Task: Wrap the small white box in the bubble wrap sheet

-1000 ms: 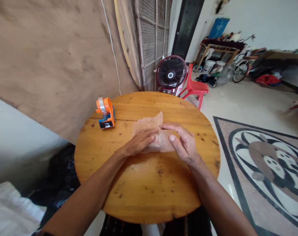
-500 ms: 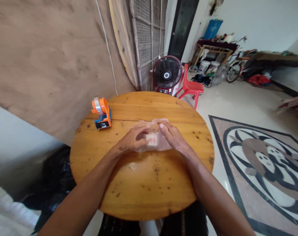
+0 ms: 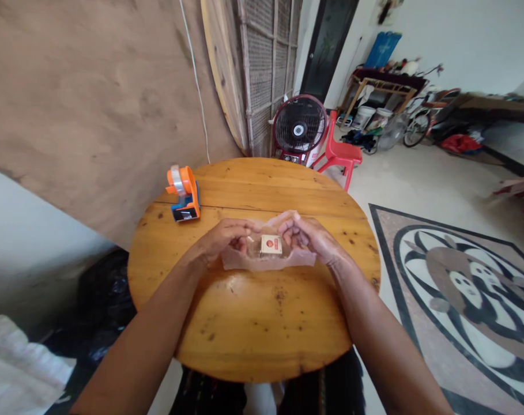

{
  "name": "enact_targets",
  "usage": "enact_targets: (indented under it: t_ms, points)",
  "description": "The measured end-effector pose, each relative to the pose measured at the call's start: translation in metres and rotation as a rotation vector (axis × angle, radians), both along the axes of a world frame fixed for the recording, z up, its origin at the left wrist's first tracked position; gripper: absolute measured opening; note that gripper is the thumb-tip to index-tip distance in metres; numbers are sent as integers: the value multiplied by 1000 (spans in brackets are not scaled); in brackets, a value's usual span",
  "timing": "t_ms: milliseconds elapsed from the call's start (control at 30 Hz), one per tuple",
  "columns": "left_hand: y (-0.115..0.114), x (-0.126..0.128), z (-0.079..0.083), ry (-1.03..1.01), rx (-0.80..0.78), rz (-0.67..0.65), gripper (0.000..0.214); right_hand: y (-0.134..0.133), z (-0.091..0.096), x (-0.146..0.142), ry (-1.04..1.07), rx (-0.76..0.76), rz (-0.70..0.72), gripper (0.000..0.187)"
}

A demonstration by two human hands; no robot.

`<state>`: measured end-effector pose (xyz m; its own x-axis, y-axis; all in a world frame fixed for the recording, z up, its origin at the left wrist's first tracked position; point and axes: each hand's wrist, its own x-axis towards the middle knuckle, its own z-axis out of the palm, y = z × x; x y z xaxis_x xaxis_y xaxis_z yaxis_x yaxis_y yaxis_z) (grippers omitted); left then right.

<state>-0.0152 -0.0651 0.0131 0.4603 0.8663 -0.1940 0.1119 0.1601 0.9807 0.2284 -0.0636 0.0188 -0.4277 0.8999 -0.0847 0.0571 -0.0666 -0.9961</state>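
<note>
A small cream box [image 3: 271,244] with a red round mark and red lettering lies on a pinkish, see-through plastic sheet [image 3: 266,264]. The sheet spreads out under and around the box, with its edges raised on both sides. To the left of the box, my left hand [image 3: 227,236] has its fingers curled over the sheet's left side, closed on it. My right hand [image 3: 309,233] pinches the sheet's upper right part, fingers bent towards the box. Some fingertips of both hands are partly hidden by the sheet.
An orange and blue tape dispenser [image 3: 184,193] stands at the far left of the round wooden table [image 3: 253,340]. Beyond the table's edge are a fan [image 3: 299,128] and a red plastic chair [image 3: 343,151]. A board [image 3: 93,86] leans along the left.
The sheet has been opened out from over the box, so its top now shows clearly. My hands have moved slightly apart, and the sheet's near edge now stands up in front.
</note>
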Motion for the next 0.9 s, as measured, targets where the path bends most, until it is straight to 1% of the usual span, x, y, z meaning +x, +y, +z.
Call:
enact_targets:
  t_ms: [67, 100, 200, 333, 400, 500, 567, 633, 767, 900]
  points:
    - [0, -3, -1, 25, -39, -58, 42, 2, -3, 0, -53, 109, -87, 36]
    - [0, -4, -2, 35, -34, -88, 46, 3, -4, 0, -72, 153, -117, 33]
    - [2, -2, -7, 85, 91, -132, 55, 6, -10, 0, -108, 202, -136, 39]
    - [1, 6, -14, 168, 290, -111, 66, 11, -19, 1, -205, 176, -116, 56]
    - [-2, 10, -15, 202, 350, -134, 74, 14, -24, 2, -274, 203, -114, 58]
    - [-6, 12, -14, 262, 448, -217, 89, 18, -29, 3, -352, 253, -122, 56]
    - [-7, 12, -13, 295, 515, -264, 98, 19, -31, 4, -365, 246, -134, 56]
    - [-7, 13, -14, 326, 569, -285, 105, 19, -30, 5, -341, 199, -150, 59]
    - [-6, 17, -17, 439, 641, -278, 117, 15, -23, 8, -232, 109, -140, 65]
    - [-4, 20, -24, 517, 669, -271, 121, 14, -18, 9, -191, 100, -99, 62]
